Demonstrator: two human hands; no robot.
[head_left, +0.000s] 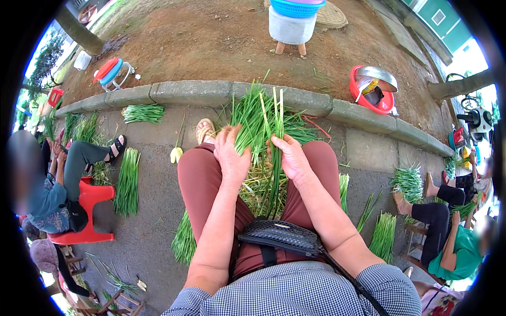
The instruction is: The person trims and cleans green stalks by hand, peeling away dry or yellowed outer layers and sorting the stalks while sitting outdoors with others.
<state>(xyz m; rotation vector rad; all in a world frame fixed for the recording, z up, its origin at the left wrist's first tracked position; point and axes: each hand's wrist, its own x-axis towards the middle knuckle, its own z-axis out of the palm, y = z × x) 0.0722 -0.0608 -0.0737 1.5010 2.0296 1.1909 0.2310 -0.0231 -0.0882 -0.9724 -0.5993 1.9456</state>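
Note:
My right hand (pixel 291 159) pinches a few garlic chives (pixel 275 181) between thumb and fingers. Their pale ends point up and away from me, and the green leaves hang down between my knees. To the left, my left hand (pixel 232 158) has its fingers stretched out, slightly blurred, beside the loose heap of chives (pixel 246 118). This heap lies in front of my knees, against the stone kerb. Below my hands, yellowish trimmed leaves (pixel 258 187) cover the ground between my legs.
Chive bundles lie left (pixel 127 181) and right (pixel 383 237). Beyond the kerb (pixel 200 93) stand a red basin (pixel 375 100) with a metal lid and a white bucket (pixel 291 26) under a blue basket. People sit on both sides, one on a red chair (pixel 92 203). A black pouch (pixel 279 237) rests on my lap.

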